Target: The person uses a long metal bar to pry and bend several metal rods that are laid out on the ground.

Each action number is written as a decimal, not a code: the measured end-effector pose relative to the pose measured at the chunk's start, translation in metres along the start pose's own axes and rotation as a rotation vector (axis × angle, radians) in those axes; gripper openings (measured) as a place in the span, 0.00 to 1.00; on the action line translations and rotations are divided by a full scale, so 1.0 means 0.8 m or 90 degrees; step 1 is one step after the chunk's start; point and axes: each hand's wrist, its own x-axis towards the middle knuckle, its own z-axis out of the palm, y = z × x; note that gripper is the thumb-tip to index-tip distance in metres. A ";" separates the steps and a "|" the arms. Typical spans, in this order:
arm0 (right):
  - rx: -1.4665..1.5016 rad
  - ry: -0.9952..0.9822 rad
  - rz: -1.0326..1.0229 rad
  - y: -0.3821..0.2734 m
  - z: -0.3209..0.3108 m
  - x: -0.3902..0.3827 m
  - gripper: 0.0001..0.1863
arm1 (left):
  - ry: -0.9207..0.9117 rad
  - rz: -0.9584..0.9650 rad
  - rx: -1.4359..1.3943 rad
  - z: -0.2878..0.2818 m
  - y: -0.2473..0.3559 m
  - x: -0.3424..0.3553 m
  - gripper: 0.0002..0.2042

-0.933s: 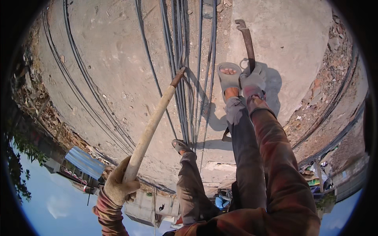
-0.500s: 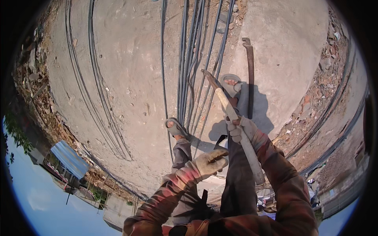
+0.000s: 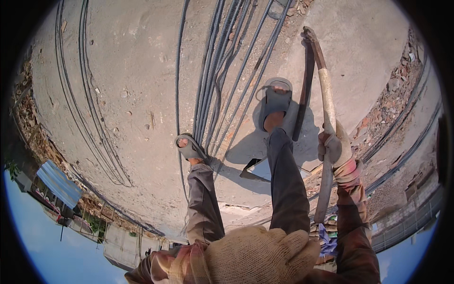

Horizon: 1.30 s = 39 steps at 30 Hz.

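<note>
My right hand [image 3: 336,147], in a light work glove, is wrapped round the pale pipe handle of a long hooked metal bar [image 3: 326,94]. The bar stands nearly upright in view, its dark hooked head at the far end. Close to my body, my left hand [image 3: 262,255] shows the back of its knitted glove. Its fingers point right, loosely bent and partly apart; its palm is hidden and nothing shows in it. A second, dark bar [image 3: 302,102] lies on the ground beside my right foot, its far end overlapped by the held bar.
Long steel rebars [image 3: 208,85] run between my sandalled feet and away from me. More thin rods [image 3: 90,80] lie on the left. A dark-edged flat piece [image 3: 257,169] lies near my right leg. Brick rubble [image 3: 378,113] borders the concrete on the right.
My right hand has moved right and swung the hooked bar more upright. My left hand has come back toward my body, nearer the camera. The view has shifted.
</note>
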 end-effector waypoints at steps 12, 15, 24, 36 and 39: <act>0.311 -0.036 0.042 0.055 0.123 -0.047 0.18 | 0.480 -0.434 0.243 -0.085 -0.516 0.098 0.15; 0.330 -0.103 0.041 0.037 0.114 -0.010 0.18 | 0.339 -0.529 0.126 -0.104 -0.498 0.141 0.16; 0.358 -0.054 0.096 -0.048 0.045 -0.015 0.24 | 0.266 -0.557 0.256 -0.013 -0.448 0.246 0.17; 0.233 0.036 -0.134 -0.123 -0.059 -0.106 0.26 | 0.187 -0.550 0.297 0.055 -0.497 0.192 0.14; 0.177 0.128 -0.157 -0.108 -0.041 -0.150 0.27 | 0.185 -0.539 0.297 0.053 -0.488 0.163 0.15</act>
